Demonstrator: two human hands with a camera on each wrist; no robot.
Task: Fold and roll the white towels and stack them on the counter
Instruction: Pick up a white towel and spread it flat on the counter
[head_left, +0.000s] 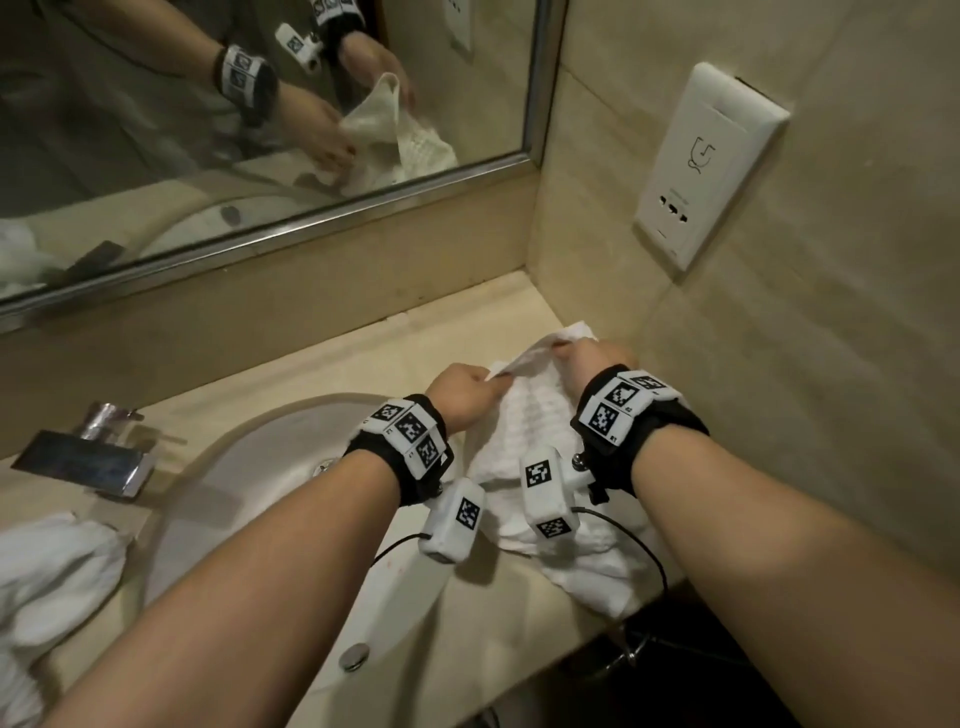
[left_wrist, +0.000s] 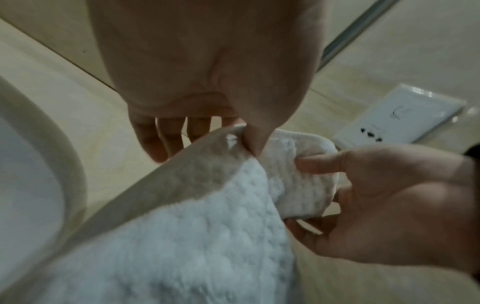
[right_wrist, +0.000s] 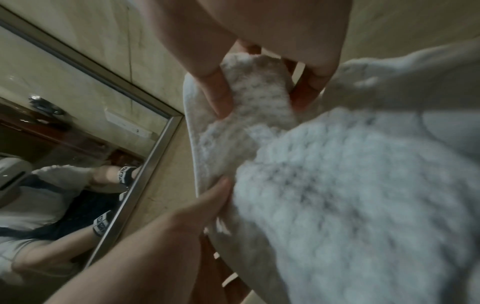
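Hands at the far edge of a white towel (head_left: 540, 431) on the surface (head_left: 322, 364) right of the sink (head_left: 249, 467): left hand (head_left: 462, 395) and right hand (head_left: 597, 356) each pinch it, apparently starting a fold; next, probably draw the edge evenly toward the near end.

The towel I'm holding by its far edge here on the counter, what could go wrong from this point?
The white towel lies beside the sink, so its left side could slide into the basin. Its near end hangs over the counter front edge and might drag the rest down. The left hand and right hand pinch only the far edge, which is bunched in the wrist views, so the fold may come out uneven.
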